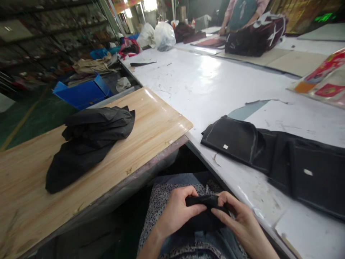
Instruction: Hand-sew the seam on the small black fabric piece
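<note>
Over my lap, both hands grip one piece of black fabric (205,220). My left hand (180,208) pinches its upper edge between thumb and fingers. A short way to the right, my right hand (235,213) closes on the same edge, thumb in front. The cloth hangs below the fingers and its lower part blends into the dark there. To the right, folded black fabric pieces (242,144) with small white labels lie on the white table. A crumpled heap of black fabric (91,140) rests on the wooden board at left.
The wooden board (159,118) meets the white tabletop (185,79) at a corner before me. A blue box (81,91) stands beyond the board. Plastic bags (164,36) sit at the far end. Across the table, a person (244,14) stands behind a dark bundle (256,37).
</note>
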The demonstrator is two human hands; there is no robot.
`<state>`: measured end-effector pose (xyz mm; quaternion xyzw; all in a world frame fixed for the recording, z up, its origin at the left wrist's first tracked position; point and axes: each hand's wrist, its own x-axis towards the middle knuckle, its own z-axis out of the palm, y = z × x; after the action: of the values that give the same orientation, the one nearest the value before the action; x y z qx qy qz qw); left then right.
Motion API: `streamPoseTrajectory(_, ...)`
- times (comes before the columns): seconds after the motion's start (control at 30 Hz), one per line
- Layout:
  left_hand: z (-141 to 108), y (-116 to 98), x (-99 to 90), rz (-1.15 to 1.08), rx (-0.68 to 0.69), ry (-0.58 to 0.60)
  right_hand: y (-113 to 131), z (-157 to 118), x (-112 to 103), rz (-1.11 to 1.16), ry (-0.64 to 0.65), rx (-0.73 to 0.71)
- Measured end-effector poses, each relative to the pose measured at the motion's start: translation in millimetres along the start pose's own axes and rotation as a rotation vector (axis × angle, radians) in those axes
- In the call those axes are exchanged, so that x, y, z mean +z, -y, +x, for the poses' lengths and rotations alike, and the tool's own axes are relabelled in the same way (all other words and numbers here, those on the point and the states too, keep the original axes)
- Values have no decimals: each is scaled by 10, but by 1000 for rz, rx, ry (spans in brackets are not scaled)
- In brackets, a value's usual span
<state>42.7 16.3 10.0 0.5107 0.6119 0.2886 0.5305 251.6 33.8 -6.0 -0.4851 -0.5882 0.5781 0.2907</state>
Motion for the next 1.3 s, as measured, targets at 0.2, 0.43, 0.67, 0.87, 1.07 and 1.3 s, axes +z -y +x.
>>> streamPoseTrajectory(0.2,-13,7,28,-35,16,-13,46,40,-11,-45,36,-4)
streamPoseTrajectory(0.43,-51,61,45,-88,38,-20,74,91,-20,-185,143,-34)
streamPoseTrajectory(0.67,-75,135,91,-103,54,-14,191,127,-93,-308,260,20)
streamPoseTrajectory(0.87,-88,168,108,-107,52,-26,176,167,-135,-320,344,48)
streamPoseTrajectory(1.07,-79,177,109,-95,31,-62,98,252,-141,-193,415,45)
streamPoseTrajectory(1.3,-39,145,129,-33,2,-88,48,323,-194,-80,452,30)
